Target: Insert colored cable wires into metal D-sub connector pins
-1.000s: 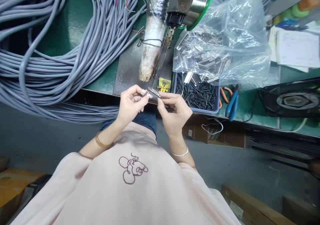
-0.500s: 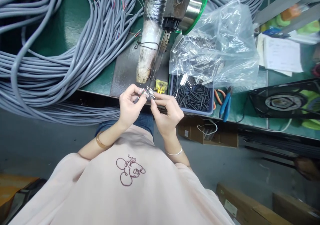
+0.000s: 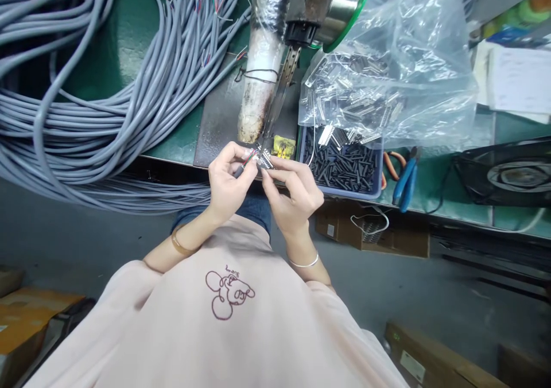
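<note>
My left hand (image 3: 231, 175) pinches the end of a grey cable (image 3: 239, 171), whose thin coloured wires point up and right. Against those wires, my right hand (image 3: 294, 190) holds a small connector (image 3: 266, 159) with a row of metal pins between thumb and fingers. Both hands meet at the table edge, below the soiled tip of a white wrapped tube (image 3: 253, 109). Just behind my right fingers lies a yellow piece (image 3: 283, 147). A blue bin (image 3: 379, 170) of small black parts sits to the right of it.
Bundled grey cables (image 3: 142, 104) cover the left of the green table. A clear plastic bag (image 3: 413, 49) of connectors overlaps the bin's back. Blue-handled cutters (image 3: 405, 186), a black fan (image 3: 512, 173) and papers (image 3: 519, 81) are to the right. A solder spool (image 3: 344, 9) stands at the back.
The view has shifted slightly, so the bin, bag and cutters appear farther right. Both hands keep their hold, with the connector and wires still together between them.
</note>
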`<action>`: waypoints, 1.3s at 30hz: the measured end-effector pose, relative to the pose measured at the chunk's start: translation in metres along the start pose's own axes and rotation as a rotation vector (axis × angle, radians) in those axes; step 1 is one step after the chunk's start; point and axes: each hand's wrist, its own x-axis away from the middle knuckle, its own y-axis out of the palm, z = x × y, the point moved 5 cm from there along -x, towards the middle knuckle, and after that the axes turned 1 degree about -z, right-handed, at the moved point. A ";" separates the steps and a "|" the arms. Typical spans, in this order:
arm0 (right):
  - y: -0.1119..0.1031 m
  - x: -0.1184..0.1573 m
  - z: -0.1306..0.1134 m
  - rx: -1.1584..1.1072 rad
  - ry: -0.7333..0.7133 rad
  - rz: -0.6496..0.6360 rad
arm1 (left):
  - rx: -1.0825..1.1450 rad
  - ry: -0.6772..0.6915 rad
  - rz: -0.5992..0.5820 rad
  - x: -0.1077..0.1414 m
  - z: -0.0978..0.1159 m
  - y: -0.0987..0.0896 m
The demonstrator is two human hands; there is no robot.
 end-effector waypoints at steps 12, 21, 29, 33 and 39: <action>-0.022 0.017 0.010 -0.208 0.055 0.325 | 0.096 -0.247 -0.066 0.010 -0.009 -0.001; -0.024 0.022 -0.002 0.007 0.044 0.065 | 0.280 -0.352 -0.115 0.013 -0.006 -0.005; -0.007 0.017 -0.009 -0.048 0.037 0.033 | 0.301 -0.364 -0.123 0.018 -0.004 -0.007; -0.006 0.017 0.000 -0.198 0.255 0.070 | 0.320 -0.335 -0.147 0.018 -0.002 -0.007; -0.003 0.015 0.003 -0.243 0.363 0.040 | 0.325 -0.315 -0.138 0.017 -0.008 -0.009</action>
